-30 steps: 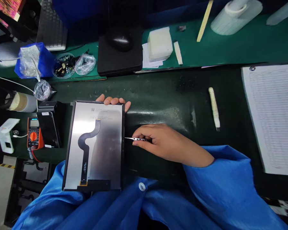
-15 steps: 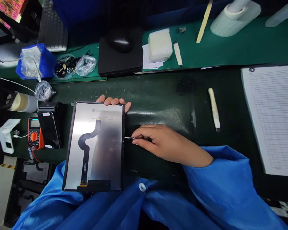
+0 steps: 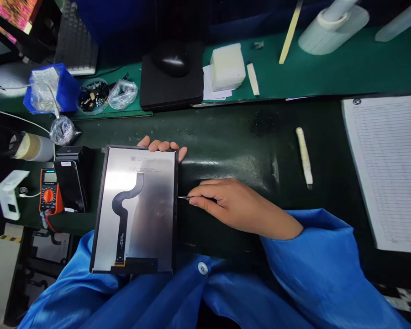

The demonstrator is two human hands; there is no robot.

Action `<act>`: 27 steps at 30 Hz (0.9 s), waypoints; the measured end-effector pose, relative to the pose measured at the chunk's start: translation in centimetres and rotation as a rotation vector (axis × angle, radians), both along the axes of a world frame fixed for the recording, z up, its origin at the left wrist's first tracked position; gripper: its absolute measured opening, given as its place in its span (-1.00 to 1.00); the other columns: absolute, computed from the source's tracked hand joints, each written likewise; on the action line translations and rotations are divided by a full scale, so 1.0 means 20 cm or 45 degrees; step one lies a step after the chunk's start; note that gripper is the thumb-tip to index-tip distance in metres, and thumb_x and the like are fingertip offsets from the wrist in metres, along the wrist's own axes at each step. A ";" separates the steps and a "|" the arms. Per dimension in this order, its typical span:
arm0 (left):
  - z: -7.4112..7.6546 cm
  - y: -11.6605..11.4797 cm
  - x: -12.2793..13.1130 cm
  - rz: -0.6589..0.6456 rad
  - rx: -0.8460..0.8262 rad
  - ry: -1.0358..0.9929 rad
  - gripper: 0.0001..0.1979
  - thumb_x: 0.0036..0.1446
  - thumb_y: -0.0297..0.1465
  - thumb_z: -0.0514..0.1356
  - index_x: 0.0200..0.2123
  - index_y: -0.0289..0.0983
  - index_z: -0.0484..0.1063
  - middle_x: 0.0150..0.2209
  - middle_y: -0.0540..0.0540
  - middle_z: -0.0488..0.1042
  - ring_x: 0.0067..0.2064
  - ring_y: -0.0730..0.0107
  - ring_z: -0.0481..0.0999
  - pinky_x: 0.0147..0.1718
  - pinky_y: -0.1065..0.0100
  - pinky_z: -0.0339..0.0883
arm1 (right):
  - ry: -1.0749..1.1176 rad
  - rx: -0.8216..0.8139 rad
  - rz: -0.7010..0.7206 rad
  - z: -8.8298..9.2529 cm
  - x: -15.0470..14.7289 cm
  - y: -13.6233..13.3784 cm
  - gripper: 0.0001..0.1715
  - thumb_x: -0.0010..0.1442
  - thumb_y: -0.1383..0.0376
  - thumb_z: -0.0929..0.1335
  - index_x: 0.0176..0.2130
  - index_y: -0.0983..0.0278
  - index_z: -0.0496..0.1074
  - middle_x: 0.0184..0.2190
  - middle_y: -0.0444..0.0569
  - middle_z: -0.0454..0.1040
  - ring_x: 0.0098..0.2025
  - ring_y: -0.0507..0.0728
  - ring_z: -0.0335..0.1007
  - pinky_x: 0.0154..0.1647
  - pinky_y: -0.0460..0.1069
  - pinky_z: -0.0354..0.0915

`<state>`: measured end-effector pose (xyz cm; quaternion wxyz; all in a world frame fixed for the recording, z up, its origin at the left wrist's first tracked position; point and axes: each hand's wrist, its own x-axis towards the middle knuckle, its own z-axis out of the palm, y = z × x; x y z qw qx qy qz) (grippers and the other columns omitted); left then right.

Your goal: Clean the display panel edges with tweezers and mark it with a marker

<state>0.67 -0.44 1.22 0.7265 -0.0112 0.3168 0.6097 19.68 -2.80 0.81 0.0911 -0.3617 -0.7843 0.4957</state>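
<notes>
A tablet-sized display panel (image 3: pixel 152 214) stands before me with its silver back facing up, and a black flex cable (image 3: pixel 122 219) curves across that back. My left hand (image 3: pixel 162 145) holds the panel from beneath, with only its fingertips showing over the far edge. My right hand (image 3: pixel 234 205) pinches slim metal tweezers (image 3: pixel 184 198), whose tip sits at the panel's right edge. The fingers hide most of the tweezers' body. I cannot tell whether the tip touches the panel.
The panel is held over a dark green mat (image 3: pixel 246 137). To its left are a black smartphone (image 3: pixel 70 186) and an orange multimeter (image 3: pixel 48 194). A white stick (image 3: pixel 304 155) and a ruled paper sheet (image 3: pixel 387 173) lie right. Beyond stand a foam block (image 3: pixel 228 67) and a computer mouse (image 3: pixel 173 58).
The tweezers' body shows less between my right fingers, while the tip stays at the panel's edge. The whole view has shifted slightly.
</notes>
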 end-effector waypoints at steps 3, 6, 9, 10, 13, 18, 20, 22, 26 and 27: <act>0.02 0.00 0.01 0.021 -0.029 0.095 -0.59 0.39 -0.33 -0.13 -0.56 -0.20 0.08 -0.57 0.01 0.26 -0.35 0.38 0.42 0.11 0.09 0.31 | 0.005 -0.124 -0.046 0.00 0.00 0.00 -0.80 0.30 0.18 0.36 -0.11 0.16 0.52 -0.37 -0.19 0.57 -0.35 0.04 0.47 -0.34 -0.05 0.27; 0.03 0.00 0.02 0.029 -0.064 0.122 -0.59 0.38 -0.31 -0.13 -0.56 -0.19 0.06 -0.57 0.01 0.24 -0.35 0.37 0.42 0.11 0.11 0.30 | 0.024 -0.084 -0.047 0.00 0.00 0.00 -0.86 0.28 0.21 0.38 -0.17 0.18 0.51 -0.37 -0.19 0.56 -0.35 0.03 0.46 -0.33 -0.05 0.27; 0.03 0.00 0.02 0.005 -0.070 0.151 -0.60 0.38 -0.29 -0.13 -0.56 -0.20 0.07 -0.55 0.01 0.24 -0.32 0.37 0.44 0.12 0.13 0.30 | 0.016 0.026 -0.009 -0.01 0.00 0.00 -0.76 0.36 0.18 0.29 -0.20 0.18 0.53 -0.33 -0.16 0.56 -0.31 0.04 0.45 -0.29 -0.03 0.26; 0.03 0.00 0.02 -0.007 -0.061 0.167 -0.60 0.38 -0.29 -0.14 -0.56 -0.20 0.07 -0.55 0.01 0.24 -0.30 0.36 0.44 0.12 0.13 0.30 | 0.010 0.030 -0.004 0.00 0.00 0.00 -0.73 0.38 0.17 0.27 -0.20 0.18 0.53 -0.32 -0.16 0.56 -0.31 0.05 0.45 -0.28 -0.02 0.26; 0.02 0.00 0.01 -0.045 -0.028 0.194 -0.60 0.38 -0.29 -0.13 -0.56 -0.20 0.06 -0.55 0.00 0.24 -0.29 0.36 0.45 0.12 0.13 0.32 | -0.009 -0.075 -0.034 0.01 0.00 0.00 -0.80 0.34 0.17 0.32 -0.17 0.17 0.52 -0.37 -0.19 0.56 -0.35 0.04 0.45 -0.33 -0.04 0.25; 0.00 0.00 -0.01 -0.033 -0.010 0.158 -0.60 0.37 -0.29 -0.10 -0.56 -0.20 0.08 -0.54 0.00 0.24 -0.30 0.38 0.46 0.11 0.12 0.37 | -0.014 -0.069 -0.041 0.01 -0.01 0.00 -0.85 0.30 0.18 0.36 -0.22 0.19 0.50 -0.38 -0.18 0.55 -0.35 0.05 0.44 -0.32 -0.04 0.25; -0.01 0.00 -0.01 -0.014 -0.019 0.161 -0.59 0.37 -0.29 -0.09 -0.57 -0.20 0.08 -0.54 0.00 0.23 -0.30 0.37 0.46 0.09 0.12 0.38 | -0.006 0.000 -0.015 0.01 0.00 0.00 -0.76 0.35 0.16 0.30 -0.22 0.19 0.52 -0.33 -0.14 0.55 -0.31 0.06 0.45 -0.28 -0.02 0.26; -0.01 0.00 -0.01 -0.026 -0.014 0.175 -0.59 0.37 -0.28 -0.09 -0.58 -0.20 0.09 -0.54 -0.01 0.23 -0.30 0.36 0.46 0.10 0.11 0.37 | -0.007 0.004 -0.004 0.01 0.00 0.00 -0.69 0.38 0.15 0.25 -0.20 0.18 0.54 -0.31 -0.13 0.56 -0.30 0.07 0.45 -0.29 -0.01 0.26; -0.01 0.00 -0.01 -0.068 0.033 0.210 -0.59 0.36 -0.30 -0.08 -0.58 -0.21 0.13 -0.52 -0.01 0.24 -0.28 0.35 0.46 0.13 0.08 0.35 | -0.028 -0.121 -0.054 0.01 0.00 0.00 -0.80 0.30 0.16 0.35 -0.16 0.17 0.52 -0.37 -0.18 0.57 -0.35 0.05 0.47 -0.35 -0.03 0.27; -0.01 0.00 -0.01 -0.060 0.044 0.221 -0.59 0.36 -0.31 -0.08 -0.58 -0.21 0.13 -0.52 -0.02 0.24 -0.28 0.35 0.46 0.13 0.08 0.36 | -0.027 -0.130 -0.062 0.01 0.00 0.00 -0.83 0.28 0.17 0.37 -0.16 0.17 0.51 -0.38 -0.19 0.56 -0.35 0.05 0.47 -0.35 -0.04 0.27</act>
